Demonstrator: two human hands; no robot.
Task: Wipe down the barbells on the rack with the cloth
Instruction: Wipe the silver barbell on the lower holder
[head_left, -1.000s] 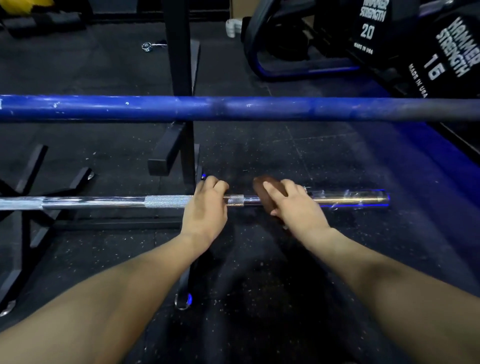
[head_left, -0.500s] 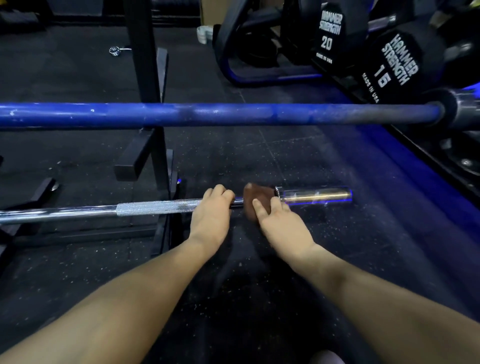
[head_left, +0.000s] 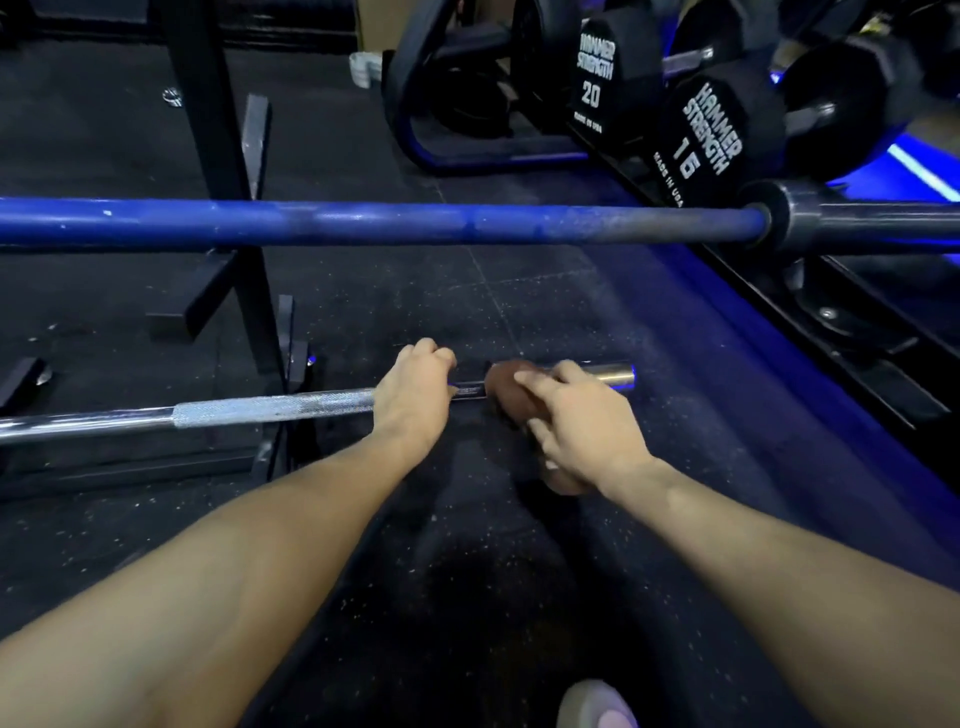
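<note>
A chrome barbell lies low across the black rack, its knurled part left of my hands and its shiny sleeve end sticking out to the right. My left hand grips the bar near the collar. My right hand presses a brown cloth around the bar just right of the left hand. A blue barbell runs across the view higher up, with a dark sleeve at its right end.
Black Hammer Strength dumbbells marked 20 and 16 sit on a rack at the upper right. The rack's upright and feet stand at the left. Speckled rubber floor lies below. A shoe tip shows at the bottom.
My right hand has slid the cloth back and forth along the bar near the collar. The view has shifted right, so the blue barbell's sleeve now shows. My left hand keeps its grip.
</note>
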